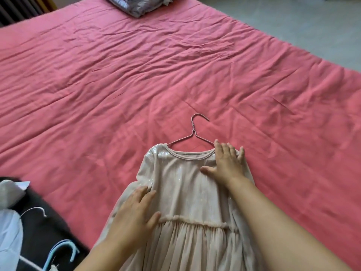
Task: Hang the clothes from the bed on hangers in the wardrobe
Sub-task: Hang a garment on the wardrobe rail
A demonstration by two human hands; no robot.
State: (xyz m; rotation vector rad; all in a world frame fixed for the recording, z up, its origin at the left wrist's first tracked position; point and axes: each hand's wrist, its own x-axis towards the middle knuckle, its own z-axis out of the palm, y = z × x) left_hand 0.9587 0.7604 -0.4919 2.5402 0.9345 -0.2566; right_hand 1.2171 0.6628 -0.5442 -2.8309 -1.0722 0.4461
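A pale beige dress [183, 188] with a sequinned top and gathered tulle skirt lies flat on the pink bed cover [136, 75]. A thin wire hanger [193, 132] sits inside its neckline, with the hook pointing away from me. My right hand [226, 163] rests flat, fingers spread, on the dress's right shoulder. Pressing flat on the left sleeve near the waist seam is my left hand [136, 214]. Neither hand grips anything.
Folded grey fabric [136, 4] lies at the bed's far edge. At the lower left, on a dark surface [45, 227], lie a white hanger [34, 211], a light blue hanger [62, 251] and pale garments [9, 237]. Grey floor [302, 22] shows at the upper right.
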